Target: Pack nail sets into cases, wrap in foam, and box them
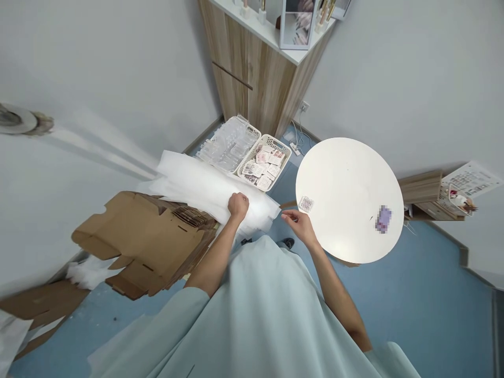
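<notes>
A stack of thin white foam sheets [205, 184] lies in front of me, its right end near my body. My left hand [238, 206] rests over the sheets as a closed fist; whatever its fingers hold, if anything, is hidden. At the right corner of the stack, my right hand [298, 224] has thumb and fingertips brought together in a pinch at the sheet's edge. A small clear plastic case [306, 204] lies on the round white table [346, 178], just beyond my right hand.
Flattened brown cardboard boxes [145, 236] are stacked at left. Behind the foam stand a basket of clear plastic cases [232, 142] and a basket of small printed packets [264, 165]. A blurred purple item [383, 219] lies on the table. A wooden cabinet [263, 68] fills the corner.
</notes>
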### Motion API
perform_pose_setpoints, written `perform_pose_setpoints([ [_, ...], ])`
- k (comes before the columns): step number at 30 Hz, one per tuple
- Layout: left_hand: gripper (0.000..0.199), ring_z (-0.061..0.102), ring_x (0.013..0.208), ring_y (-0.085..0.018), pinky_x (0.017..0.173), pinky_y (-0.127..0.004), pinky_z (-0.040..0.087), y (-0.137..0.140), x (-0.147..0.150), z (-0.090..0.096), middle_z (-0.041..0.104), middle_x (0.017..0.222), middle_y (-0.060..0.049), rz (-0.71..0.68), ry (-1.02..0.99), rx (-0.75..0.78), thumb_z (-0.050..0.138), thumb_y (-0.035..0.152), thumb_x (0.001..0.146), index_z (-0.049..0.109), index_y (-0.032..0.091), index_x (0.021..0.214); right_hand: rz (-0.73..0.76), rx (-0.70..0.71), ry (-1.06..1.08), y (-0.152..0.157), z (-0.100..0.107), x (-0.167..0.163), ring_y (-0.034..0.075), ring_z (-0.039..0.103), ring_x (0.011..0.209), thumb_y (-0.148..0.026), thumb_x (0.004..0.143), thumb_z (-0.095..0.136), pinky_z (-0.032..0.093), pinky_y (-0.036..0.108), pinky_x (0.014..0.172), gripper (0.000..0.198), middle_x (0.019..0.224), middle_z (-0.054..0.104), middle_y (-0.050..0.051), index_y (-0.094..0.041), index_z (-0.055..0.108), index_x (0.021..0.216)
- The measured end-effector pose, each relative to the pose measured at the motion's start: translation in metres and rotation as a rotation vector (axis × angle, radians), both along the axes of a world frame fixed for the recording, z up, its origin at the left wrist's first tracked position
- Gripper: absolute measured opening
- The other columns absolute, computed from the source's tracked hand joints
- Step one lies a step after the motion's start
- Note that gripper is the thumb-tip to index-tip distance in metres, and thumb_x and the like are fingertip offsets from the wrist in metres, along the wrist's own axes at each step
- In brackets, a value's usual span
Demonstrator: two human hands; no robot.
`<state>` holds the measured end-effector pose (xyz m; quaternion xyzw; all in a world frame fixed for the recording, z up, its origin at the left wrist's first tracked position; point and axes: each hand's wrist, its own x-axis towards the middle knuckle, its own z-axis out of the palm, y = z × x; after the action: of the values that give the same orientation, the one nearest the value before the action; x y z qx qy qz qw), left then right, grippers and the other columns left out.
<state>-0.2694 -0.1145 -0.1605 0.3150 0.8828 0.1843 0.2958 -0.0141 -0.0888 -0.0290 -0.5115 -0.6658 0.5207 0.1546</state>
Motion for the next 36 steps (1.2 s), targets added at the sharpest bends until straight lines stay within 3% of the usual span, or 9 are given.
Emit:
perform_pose_setpoints([
  [4, 0.008, 0.073, 0.104, -0.031, 0.098, -0.042, 0.053, -0.012, -0.004, 0.018, 0.079, 0.106, -0.011, 0.174, -0.148, 0.117, 0.066, 0.024, 0.087, 0.073, 0.022, 0.089, 0.013, 0.004, -0.003, 0.004, 0.0, -0.002, 0.026, 0.072, 0.091, -0.052, 0.092, 0.07, 0.056, 0.042, 0.087, 0.033, 0.106, 0.082, 0.007, -0.024, 0.081, 0.105],
  [8, 0.01, 0.073, 0.101, -0.027, 0.097, -0.04, 0.054, -0.032, 0.003, 0.053, 0.079, 0.099, -0.006, 0.268, -0.381, 0.338, 0.071, 0.033, 0.082, 0.068, 0.023, 0.083, 0.032, 0.016, 0.013, 0.014, 0.003, -0.004, 0.028, 0.074, 0.097, -0.056, 0.093, 0.069, 0.058, 0.043, 0.091, 0.035, 0.106, 0.082, 0.008, -0.025, 0.082, 0.105],
  [12, 0.02, 0.071, 0.1, -0.024, 0.095, -0.036, 0.055, -0.045, 0.02, 0.097, 0.073, 0.092, -0.003, 0.148, -0.575, 0.598, 0.076, 0.039, 0.077, 0.064, 0.023, 0.078, 0.01, 0.019, 0.048, 0.027, 0.003, -0.006, 0.031, 0.074, 0.106, -0.062, 0.091, 0.071, 0.058, 0.047, 0.097, 0.042, 0.114, 0.081, 0.01, -0.025, 0.08, 0.109],
  [17, 0.027, 0.068, 0.091, -0.022, 0.088, -0.034, 0.055, -0.038, 0.051, 0.146, 0.068, 0.083, 0.0, -0.067, -0.726, 0.608, 0.08, 0.042, 0.077, 0.061, 0.023, 0.079, -0.094, -0.088, 0.182, 0.039, -0.002, 0.006, 0.033, 0.069, 0.124, -0.068, 0.084, 0.077, 0.056, 0.048, 0.105, 0.06, 0.131, 0.075, 0.014, -0.023, 0.074, 0.123],
  [20, 0.029, 0.068, 0.089, -0.021, 0.086, -0.035, 0.056, -0.022, 0.078, 0.162, 0.068, 0.083, -0.001, -0.216, -0.808, 0.573, 0.08, 0.043, 0.077, 0.061, 0.022, 0.08, -0.156, -0.147, 0.347, 0.044, 0.0, 0.028, 0.031, 0.07, 0.12, -0.069, 0.084, 0.078, 0.057, 0.044, 0.102, 0.058, 0.126, 0.077, 0.012, -0.023, 0.073, 0.12],
  [25, 0.03, 0.071, 0.089, -0.023, 0.084, -0.036, 0.058, 0.016, 0.141, 0.163, 0.07, 0.084, -0.002, -0.339, -0.807, 0.458, 0.075, 0.046, 0.078, 0.058, 0.022, 0.08, -0.268, -0.112, 0.414, 0.051, 0.002, 0.09, 0.027, 0.071, 0.097, -0.07, 0.086, 0.075, 0.058, 0.038, 0.083, 0.048, 0.101, 0.077, 0.007, -0.024, 0.07, 0.099],
  [31, 0.045, 0.074, 0.086, -0.023, 0.07, -0.033, 0.062, 0.068, 0.234, 0.138, 0.076, 0.103, -0.007, -0.261, -0.73, 0.385, 0.08, 0.059, 0.078, 0.064, 0.021, 0.098, -0.425, -0.017, 0.37, 0.063, -0.006, 0.177, 0.025, 0.069, 0.093, -0.07, 0.089, 0.069, 0.057, 0.035, 0.075, 0.045, 0.096, 0.074, 0.005, -0.026, 0.06, 0.095],
  [36, 0.046, 0.071, 0.074, -0.02, 0.062, -0.032, 0.06, 0.1, 0.299, 0.124, 0.076, 0.097, -0.006, -0.287, -0.546, 0.374, 0.084, 0.061, 0.076, 0.069, 0.021, 0.093, -0.516, 0.034, 0.336, 0.071, -0.016, 0.236, 0.022, 0.066, 0.088, -0.064, 0.088, 0.07, 0.054, 0.033, 0.072, 0.04, 0.091, 0.068, 0.003, -0.026, 0.057, 0.088],
])
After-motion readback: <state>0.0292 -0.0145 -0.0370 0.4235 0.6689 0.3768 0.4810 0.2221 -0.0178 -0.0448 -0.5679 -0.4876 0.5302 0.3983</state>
